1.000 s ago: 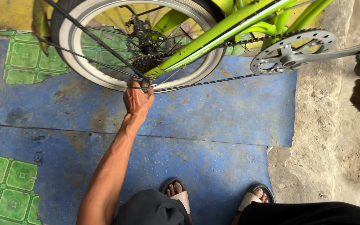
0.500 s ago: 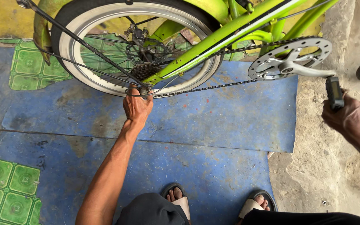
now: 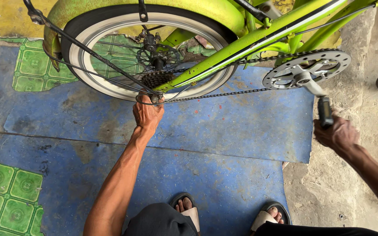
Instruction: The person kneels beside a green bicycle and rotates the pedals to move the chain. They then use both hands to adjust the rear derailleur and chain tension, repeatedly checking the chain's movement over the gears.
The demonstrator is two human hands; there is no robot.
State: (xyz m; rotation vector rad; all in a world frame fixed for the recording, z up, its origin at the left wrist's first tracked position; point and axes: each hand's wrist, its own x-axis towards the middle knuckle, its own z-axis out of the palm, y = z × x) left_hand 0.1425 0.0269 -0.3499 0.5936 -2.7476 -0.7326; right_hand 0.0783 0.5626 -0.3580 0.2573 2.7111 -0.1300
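Left hand: your left hand (image 3: pixel 147 114) pinches the rear derailleur (image 3: pixel 154 97) under the cassette (image 3: pixel 156 79), grip closed on it.
Wheel: the rear wheel (image 3: pixel 110 89) of the green bicycle stands over the blue mat (image 3: pixel 224 131).
Chain: the chain (image 3: pixel 224 95) runs right to the chainring (image 3: pixel 307 69).
Right hand: your right hand (image 3: pixel 337 133) grasps the black pedal (image 3: pixel 324 111), fingers clenched around it.

Left hand (image 3: pixel 147 114) at green bicycle's rear derailleur (image 3: pixel 156 98), right hand (image 3: pixel 337 133) gripping black pedal (image 3: pixel 324 111)

Makeshift bike-repair spot: upturned green bicycle (image 3: pixel 259 39), worn blue mat (image 3: pixel 224 126), cracked concrete floor (image 3: pixel 351 183).
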